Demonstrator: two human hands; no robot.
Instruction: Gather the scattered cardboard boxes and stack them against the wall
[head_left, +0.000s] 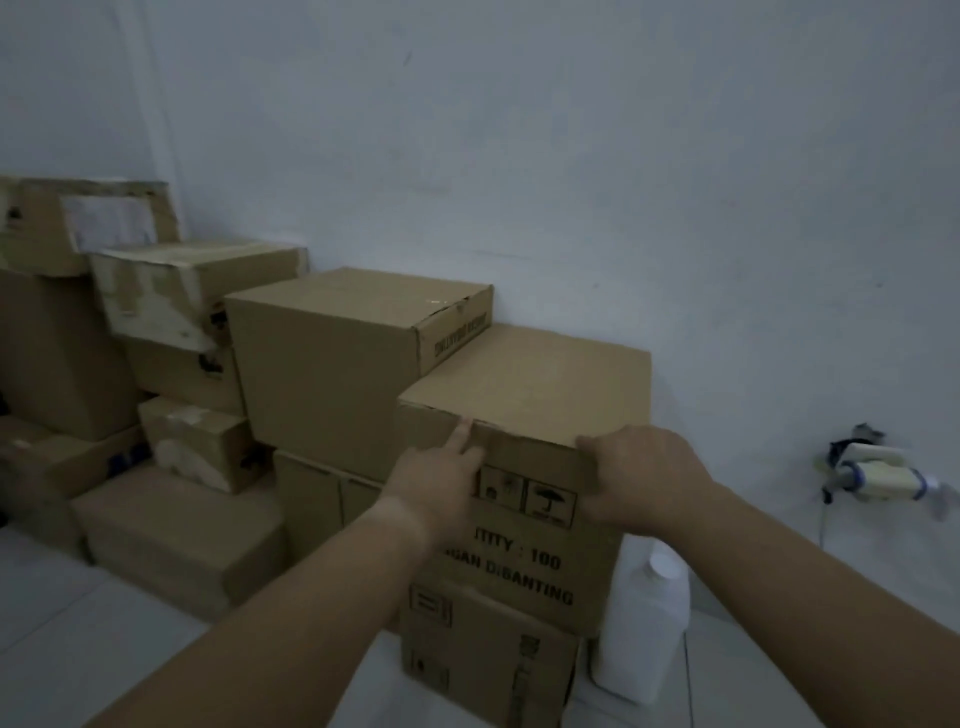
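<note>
Forearms in from bottom of view, both hands on top box (524, 395). Left hand (441, 475): flat against front face, index finger straight up to top edge, holding nothing. Right hand (641, 473): fingers curled round front-right top corner, apparently gripping. Top box: on lower box (488, 670), touching neighbour box (332, 364) on left, back edge at or very near wall (571, 156). Probably final squaring-up. Risks: top box overhanging lower box on right, so tipping or sliding off under a hard shove, straight onto white jug (644, 623) just beside stack. Skewing off wall line from a one-sided push. Ragged pile (156, 312) further left liable to shift on any knock to neighbour box.
</note>
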